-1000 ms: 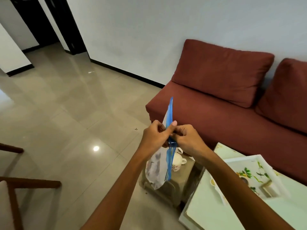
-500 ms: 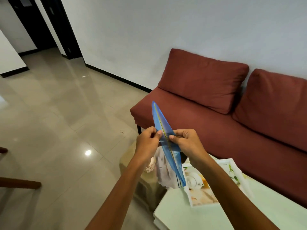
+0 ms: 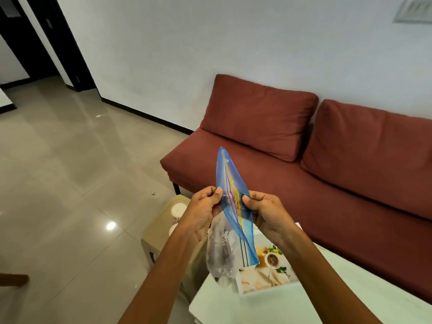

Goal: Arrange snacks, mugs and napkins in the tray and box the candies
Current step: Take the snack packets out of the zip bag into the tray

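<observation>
Wider now gapes the bag (image 3: 233,181). Left grip (image 3: 202,213) and right grip (image 3: 268,213) each pinch one blue lip, holding it above the left edge of the tray (image 3: 268,291). Bag-opening step, I judge; next, tip its contents in.

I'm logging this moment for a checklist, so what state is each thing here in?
zip bag: held in the air, blue mouth partly pulled apart.
left hand: pinches one side of the mouth.
right hand: pinches the other side.
tray: flat on the white table, partly hidden by the bag.
mugs: upright on the low side table.
</observation>
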